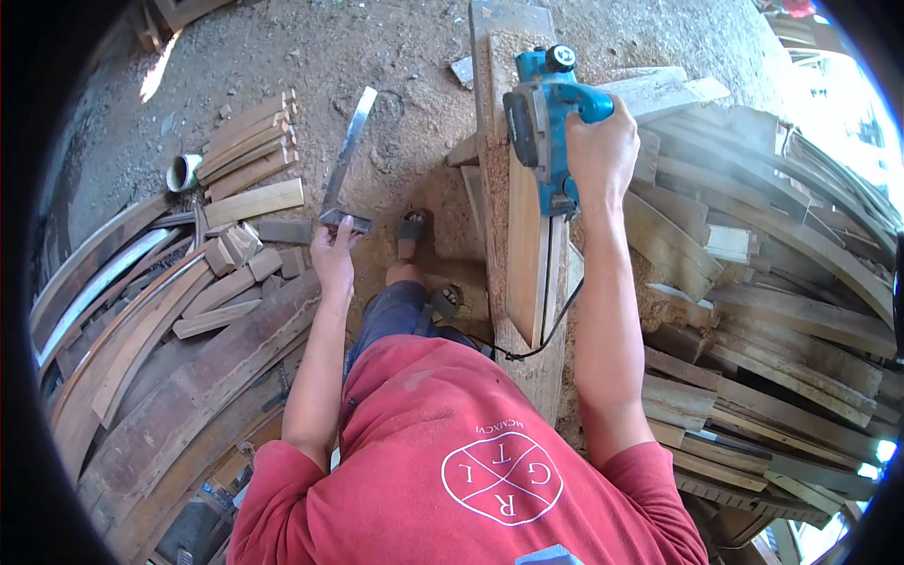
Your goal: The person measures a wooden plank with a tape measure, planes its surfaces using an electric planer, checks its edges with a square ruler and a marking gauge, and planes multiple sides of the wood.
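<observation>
Dusty ground (405,56); right hand (605,141) grips planer (556,132), upper centre, probably mid-pass, contact hidden; left hand (331,252) pinches square (348,151); next push wants even pressure.

Dirt flr (405,56), gritty, w/ sawdust & bits of debris. R side: big messy stack of timber (796,311), some pcs curved. L side: wood offcuts (221,294), a long wide plank (198,395), bundle of short sticks (247,141) nr an off-white pipe (194,164). Daylight (843,113) v. bright top R, blown out; small sun patch (158,71) top L.
</observation>
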`<state>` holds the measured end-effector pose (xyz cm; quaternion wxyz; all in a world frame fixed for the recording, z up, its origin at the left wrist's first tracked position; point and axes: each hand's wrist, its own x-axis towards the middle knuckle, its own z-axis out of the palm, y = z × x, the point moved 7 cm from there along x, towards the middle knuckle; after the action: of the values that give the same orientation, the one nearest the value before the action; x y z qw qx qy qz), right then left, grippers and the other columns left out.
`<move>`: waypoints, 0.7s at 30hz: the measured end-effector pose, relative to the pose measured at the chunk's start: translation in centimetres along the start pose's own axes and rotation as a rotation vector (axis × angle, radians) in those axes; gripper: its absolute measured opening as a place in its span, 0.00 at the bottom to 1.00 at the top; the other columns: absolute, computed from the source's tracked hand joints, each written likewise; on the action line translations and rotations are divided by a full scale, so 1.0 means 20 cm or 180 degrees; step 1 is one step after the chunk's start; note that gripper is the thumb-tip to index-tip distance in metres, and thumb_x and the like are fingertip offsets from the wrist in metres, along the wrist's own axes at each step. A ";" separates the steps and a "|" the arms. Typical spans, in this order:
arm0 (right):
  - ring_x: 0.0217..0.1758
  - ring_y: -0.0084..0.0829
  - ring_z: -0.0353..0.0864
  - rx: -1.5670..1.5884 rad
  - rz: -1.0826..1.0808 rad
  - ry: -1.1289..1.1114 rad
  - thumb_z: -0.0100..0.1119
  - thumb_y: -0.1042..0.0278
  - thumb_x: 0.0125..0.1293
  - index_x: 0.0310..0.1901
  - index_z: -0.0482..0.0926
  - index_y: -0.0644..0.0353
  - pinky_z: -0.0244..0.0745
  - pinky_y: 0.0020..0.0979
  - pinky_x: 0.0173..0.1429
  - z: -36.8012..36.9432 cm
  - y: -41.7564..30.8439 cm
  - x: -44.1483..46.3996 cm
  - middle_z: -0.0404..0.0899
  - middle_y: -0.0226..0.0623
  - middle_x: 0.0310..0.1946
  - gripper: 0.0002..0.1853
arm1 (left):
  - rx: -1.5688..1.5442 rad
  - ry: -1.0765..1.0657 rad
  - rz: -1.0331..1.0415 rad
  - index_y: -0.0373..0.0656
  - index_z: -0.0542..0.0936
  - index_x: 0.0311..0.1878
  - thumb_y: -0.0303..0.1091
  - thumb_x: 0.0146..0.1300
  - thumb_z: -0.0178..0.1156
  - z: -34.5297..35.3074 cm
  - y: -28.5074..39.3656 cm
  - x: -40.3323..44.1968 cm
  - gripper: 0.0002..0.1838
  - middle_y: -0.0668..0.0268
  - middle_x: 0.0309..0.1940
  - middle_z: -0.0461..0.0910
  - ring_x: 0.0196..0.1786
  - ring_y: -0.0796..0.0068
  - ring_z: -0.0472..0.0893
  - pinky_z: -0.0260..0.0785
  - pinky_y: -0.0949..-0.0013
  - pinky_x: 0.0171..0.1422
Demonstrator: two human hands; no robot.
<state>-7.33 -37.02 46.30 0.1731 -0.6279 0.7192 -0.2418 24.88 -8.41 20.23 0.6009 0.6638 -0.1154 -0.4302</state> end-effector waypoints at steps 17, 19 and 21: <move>0.31 0.29 0.83 0.0781 0.0252 -0.0648 0.81 0.36 0.59 0.41 0.92 0.64 0.80 0.36 0.42 -0.03 0.11 0.14 0.87 0.39 0.28 0.31 | 0.0496 -0.0155 0.0402 0.34 0.84 0.53 0.36 0.78 0.70 0.06 0.21 0.04 0.13 0.67 0.43 0.87 0.46 0.78 0.87 0.84 0.69 0.54; 0.28 0.19 0.76 0.1039 0.0463 -0.0634 0.78 0.38 0.64 0.42 0.93 0.62 0.74 0.31 0.37 -0.24 0.25 -0.19 0.82 0.29 0.24 0.29 | 0.0476 -0.0311 0.0511 0.36 0.86 0.54 0.37 0.79 0.69 0.09 0.22 0.03 0.13 0.64 0.47 0.89 0.48 0.78 0.88 0.85 0.68 0.59; 0.25 0.16 0.72 0.1147 0.0699 -0.0475 0.77 0.43 0.69 0.38 0.91 0.61 0.66 0.29 0.31 -0.43 0.48 -0.54 0.76 0.21 0.21 0.23 | 0.1003 -0.0520 0.0840 0.37 0.87 0.52 0.36 0.78 0.69 0.13 0.26 0.01 0.11 0.68 0.46 0.90 0.48 0.79 0.87 0.82 0.69 0.54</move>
<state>-18.36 -24.31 47.45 0.3605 -0.5210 0.7136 -0.2990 25.09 -11.72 24.98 0.5294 0.6916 -0.3154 -0.3768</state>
